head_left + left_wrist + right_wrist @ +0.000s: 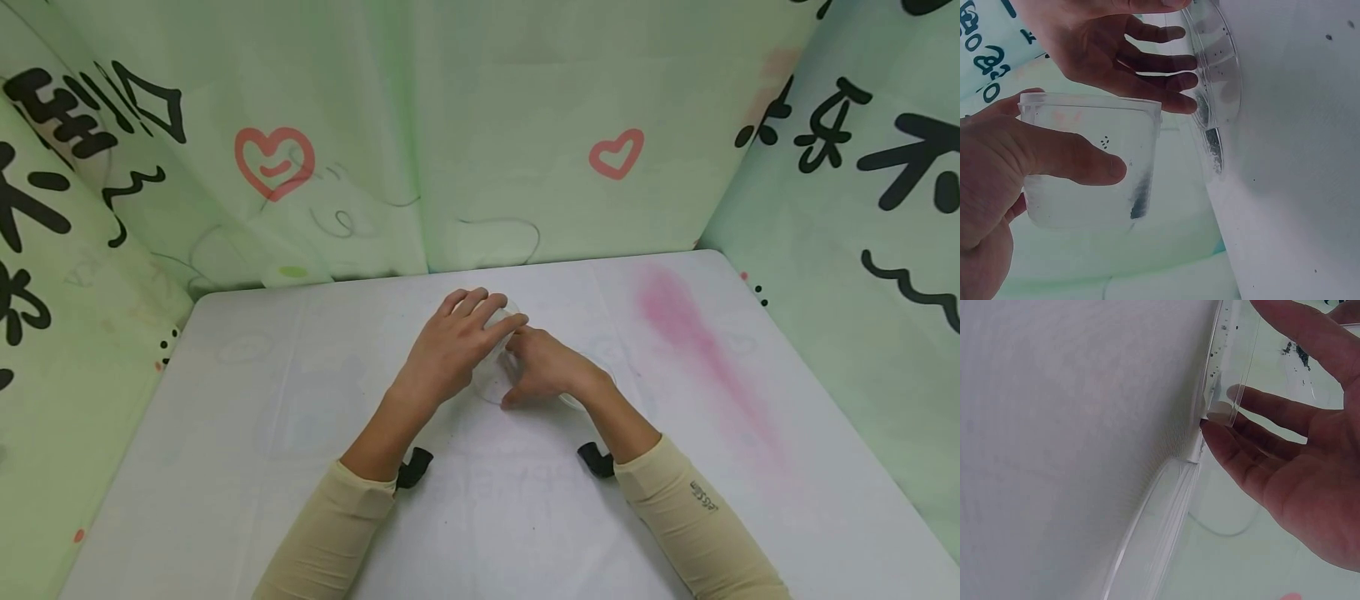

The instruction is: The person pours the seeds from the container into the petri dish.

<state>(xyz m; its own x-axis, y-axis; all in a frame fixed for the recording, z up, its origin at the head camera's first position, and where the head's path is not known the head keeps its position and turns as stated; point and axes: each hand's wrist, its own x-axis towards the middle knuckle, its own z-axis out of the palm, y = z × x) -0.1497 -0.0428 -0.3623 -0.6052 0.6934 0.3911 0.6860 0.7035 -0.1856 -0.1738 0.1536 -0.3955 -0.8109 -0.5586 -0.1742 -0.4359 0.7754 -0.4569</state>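
My left hand [457,346] grips a clear plastic tub [1091,200] with its thumb across the wall. Dark, fine grains [1141,197] lie in one corner of the tub, which is held tilted over a shallow clear round dish [491,387]. Fingers of my right hand [551,367] are bent against that dish's rim, with the thumb on its near side in the head view. Dark specks [1216,356] show through the dish wall in the right wrist view. A second clear round piece [1154,531], perhaps a lid, lies beside the dish, partly behind my right wrist.
A white-covered table [285,500] with a pink stain [697,358] spreads under both hands. Pale green curtains [510,150] with drawn hearts and black marks hang at the back and sides. Black straps [596,460] stick out near both wrists.
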